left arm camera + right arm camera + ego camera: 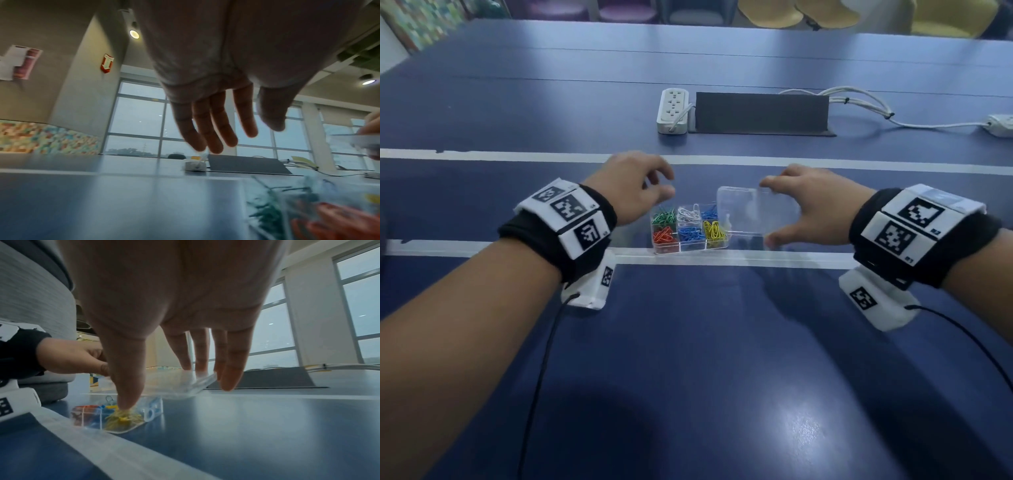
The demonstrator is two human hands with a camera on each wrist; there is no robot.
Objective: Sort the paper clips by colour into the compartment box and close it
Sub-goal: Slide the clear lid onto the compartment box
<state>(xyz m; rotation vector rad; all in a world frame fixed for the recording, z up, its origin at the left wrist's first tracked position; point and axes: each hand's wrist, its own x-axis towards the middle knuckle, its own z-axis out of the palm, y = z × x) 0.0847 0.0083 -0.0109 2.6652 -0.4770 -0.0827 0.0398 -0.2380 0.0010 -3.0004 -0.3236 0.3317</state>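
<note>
My left hand (635, 186) hovers, fingers loose and empty, over the far left corner of the compartment box (690, 228), which sits mid-table on the white tape line, clips sorted. My right hand (813, 209) pinches the clear lid (755, 210), half raised. I should swing it leftward evenly, then press until it snaps.

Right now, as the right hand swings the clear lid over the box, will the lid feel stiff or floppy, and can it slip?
The lid probably stays stiff: it keeps a flat shape while the right hand holds it by the edges. It looks thin and light. Its glossy plastic may slip, since only fingertips form the grip. The compartment box might slide; the left hand hovers without holding it.
</note>
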